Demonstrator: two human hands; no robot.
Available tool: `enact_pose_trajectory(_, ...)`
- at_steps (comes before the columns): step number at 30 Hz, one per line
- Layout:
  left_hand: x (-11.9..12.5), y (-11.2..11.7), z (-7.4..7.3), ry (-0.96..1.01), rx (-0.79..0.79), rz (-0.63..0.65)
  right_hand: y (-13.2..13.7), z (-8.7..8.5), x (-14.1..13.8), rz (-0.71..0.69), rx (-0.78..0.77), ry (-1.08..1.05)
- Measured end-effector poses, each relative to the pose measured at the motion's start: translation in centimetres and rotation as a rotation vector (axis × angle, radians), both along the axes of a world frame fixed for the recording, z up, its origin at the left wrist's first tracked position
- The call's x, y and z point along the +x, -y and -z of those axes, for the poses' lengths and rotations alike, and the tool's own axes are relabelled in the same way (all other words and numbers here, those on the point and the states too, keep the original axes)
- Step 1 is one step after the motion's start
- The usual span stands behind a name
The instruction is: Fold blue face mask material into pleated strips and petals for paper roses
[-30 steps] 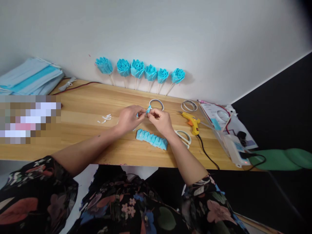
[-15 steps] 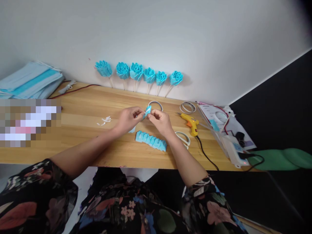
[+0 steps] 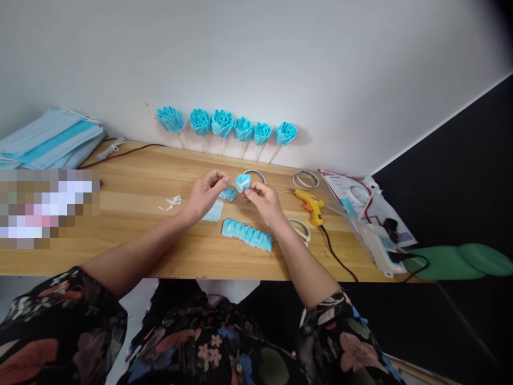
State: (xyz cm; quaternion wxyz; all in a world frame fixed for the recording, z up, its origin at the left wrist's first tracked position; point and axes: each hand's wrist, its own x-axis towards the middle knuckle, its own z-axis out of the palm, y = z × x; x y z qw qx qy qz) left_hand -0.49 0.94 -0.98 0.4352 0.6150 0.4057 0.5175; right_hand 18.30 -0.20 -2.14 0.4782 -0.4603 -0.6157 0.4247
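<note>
A: In the head view, where is the folded blue piece (image 3: 242,179)?
B: Beyond the middle of the pleated blue strip (image 3: 247,234), as the wearer sees it, held over the desk (image 3: 140,230).
A: And the fingers?
B: The right hand (image 3: 266,202), beyond the strip's right end, has its fingers clamped on the piece's lower right edge. The left hand (image 3: 204,194) is beyond and left of the strip; its fingertips look nearly together, but I can't tell whether they grip anything.
A: Which of the 2 is nearer?
B: The right, since it touches. The piece lies just right of the left fingers.
A: Its long axis?
B: Too small to tell, nor where it points. A white band (image 3: 242,185) crosses it roughly sideways, facing the wearer.
</note>
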Motion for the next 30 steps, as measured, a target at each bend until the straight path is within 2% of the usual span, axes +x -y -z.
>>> enact_pose_trajectory(2,-0.01,-0.29,0.08,0.05,-0.068,0.029,0.1,-0.06,-0.06,-0.019,-0.004,-0.014)
enact_pose_trajectory(7,0.04,-0.36,0.18,0.067,-0.213,0.226,0.28,-0.1,-0.11,-0.045,-0.002,-0.007)
enact_pose_trajectory(13,0.27,0.07,0.13,0.084,-0.203,0.222,0.58,-0.44,-0.01,-0.148,-0.062,-0.055)
enact_pose_trajectory(20,0.61,0.44,0.27,0.031,-0.159,0.196,0.43,0.02,-0.2,-0.113,-0.02,0.017)
enact_pose_trajectory(26,0.64,0.35,0.47,0.114,-0.214,0.233,0.4,-0.06,-0.25,-0.139,-0.012,-0.016)
enact_pose_trajectory(30,0.59,-0.02,0.77,0.123,-0.254,0.257,0.45,-0.52,-0.11,-0.157,-0.059,-0.009)
